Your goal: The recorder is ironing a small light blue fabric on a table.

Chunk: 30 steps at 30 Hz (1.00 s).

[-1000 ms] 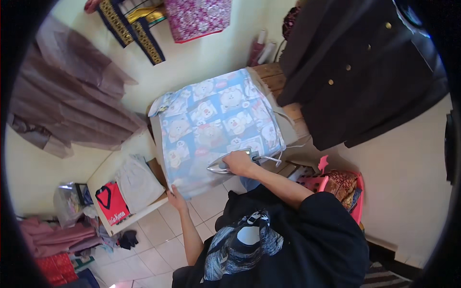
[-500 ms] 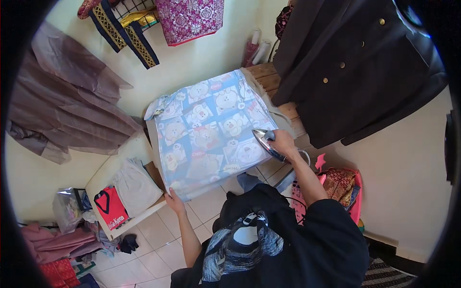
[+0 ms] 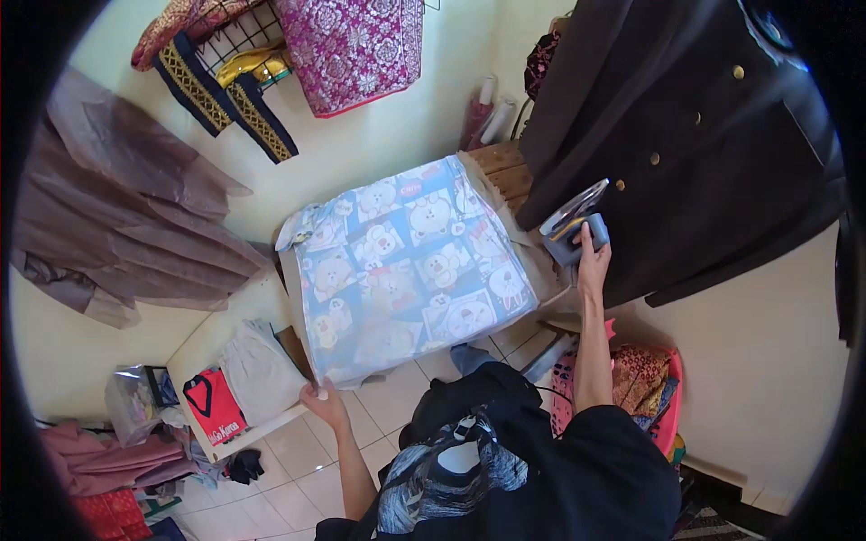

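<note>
A blue and white cloth with cartoon bears and ducks (image 3: 406,261) lies spread over the ironing table. Its near left part looks paler, and the far left corner is bunched up. My left hand (image 3: 327,404) is at the near left corner, fingers closed on the cloth's edge. Off the table's right side my right hand (image 3: 591,257) grips an iron (image 3: 573,216) by its handle. The iron is raised and tipped, its shiny soleplate turned up and away from the cloth. Part of the iron's cord hangs below my right hand.
Dark coats with gold buttons (image 3: 667,135) hang close beyond the iron. A pink basket of clothes (image 3: 667,388) stands right of me. Left are a hanging sheer brown garment (image 3: 135,198) and a shelf with a red shirt (image 3: 214,406) and pale folded cloth (image 3: 263,374).
My right hand has lifted the iron off the cloth and carried it right and away, tilting it up. The left hand stays at the near left corner.
</note>
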Available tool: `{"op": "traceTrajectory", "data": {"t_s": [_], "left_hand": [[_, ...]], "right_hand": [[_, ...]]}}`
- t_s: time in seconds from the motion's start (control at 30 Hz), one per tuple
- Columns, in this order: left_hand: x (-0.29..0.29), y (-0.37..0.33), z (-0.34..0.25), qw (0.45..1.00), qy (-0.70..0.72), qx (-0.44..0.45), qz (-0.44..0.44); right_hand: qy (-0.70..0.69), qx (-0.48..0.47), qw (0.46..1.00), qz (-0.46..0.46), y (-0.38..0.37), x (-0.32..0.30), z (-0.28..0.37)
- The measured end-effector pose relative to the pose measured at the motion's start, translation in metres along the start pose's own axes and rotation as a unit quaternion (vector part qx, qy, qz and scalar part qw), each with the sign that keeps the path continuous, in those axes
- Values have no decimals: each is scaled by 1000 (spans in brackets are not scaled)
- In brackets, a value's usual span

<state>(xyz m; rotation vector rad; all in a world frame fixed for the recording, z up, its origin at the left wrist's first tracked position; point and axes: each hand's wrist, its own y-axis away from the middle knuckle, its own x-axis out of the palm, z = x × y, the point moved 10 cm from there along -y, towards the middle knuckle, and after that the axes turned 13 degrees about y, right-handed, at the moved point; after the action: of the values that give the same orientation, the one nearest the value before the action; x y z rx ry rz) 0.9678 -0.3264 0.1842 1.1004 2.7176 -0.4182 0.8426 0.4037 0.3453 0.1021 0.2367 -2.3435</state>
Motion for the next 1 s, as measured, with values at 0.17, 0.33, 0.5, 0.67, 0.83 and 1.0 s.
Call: {"op": "traceTrajectory", "data": {"t_s": [0.17, 0.33, 0.5, 0.67, 0.83, 1.0], "left_hand": [[43, -39, -43, 997, 74, 3, 25], [127, -87, -132, 979, -53, 141, 141], [213, -154, -176, 946, -104, 237, 196], [280, -233, -175, 951, -84, 212, 211], [343, -261, -176, 918, -242, 236, 206], [370, -271, -153, 872, -380, 176, 252]], "right_hand": [[-13, -37, 998, -43, -23, 13, -22], [16, 12, 999, -42, -29, 16, -67], [29, 14, 998, -46, -20, 16, -70], [70, 41, 997, -8, -13, 20, -70], [82, 81, 993, -11, -11, 12, -87], [187, 73, 977, -79, 19, -17, -91]]}}
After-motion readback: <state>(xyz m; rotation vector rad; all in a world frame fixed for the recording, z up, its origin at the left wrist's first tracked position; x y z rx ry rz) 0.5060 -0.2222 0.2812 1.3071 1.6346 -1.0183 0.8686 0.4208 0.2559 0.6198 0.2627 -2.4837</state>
